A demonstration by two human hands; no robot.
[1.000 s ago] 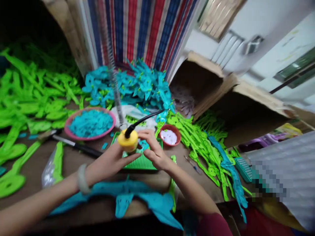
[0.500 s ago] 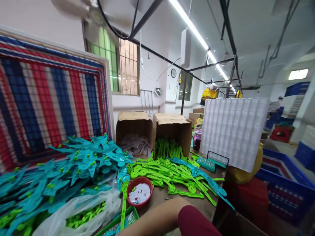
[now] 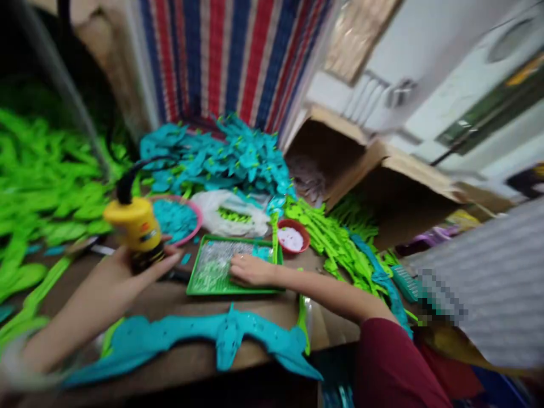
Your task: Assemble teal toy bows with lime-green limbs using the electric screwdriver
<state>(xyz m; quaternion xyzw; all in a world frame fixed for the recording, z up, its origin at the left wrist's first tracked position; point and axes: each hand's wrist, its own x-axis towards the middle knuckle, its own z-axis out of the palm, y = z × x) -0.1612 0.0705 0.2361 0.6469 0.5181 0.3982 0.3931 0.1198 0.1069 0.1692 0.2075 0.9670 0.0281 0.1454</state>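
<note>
My left hand (image 3: 119,277) is wrapped round a yellow and black electric screwdriver (image 3: 132,222), held upright with a black cable at its top. My right hand (image 3: 251,270) reaches into a green tray (image 3: 232,292) of small metal pieces, probably screws. Its fingers are curled down among them; what they pinch is hidden. In front of both hands, a teal bow-shaped plastic part (image 3: 182,334) lies along the table's near edge. Behind the tray sit a plastic bag (image 3: 208,207) of small green pieces and a red bowl (image 3: 306,241) of white bits.
Teal plastic parts (image 3: 242,153) are heaped at the back, before a striped-lined crate (image 3: 238,56). Green parts pile up on the left (image 3: 55,198) and right. A pink-rimmed bowl (image 3: 198,224) holds teal pieces. Cardboard boxes (image 3: 408,164) and a pale ribbed panel (image 3: 493,272) stand rightward.
The view has swung left and down. My left hand with the screwdriver has come into view, and my right hand now shows inside the tray. The teal part in front is newly visible.
</note>
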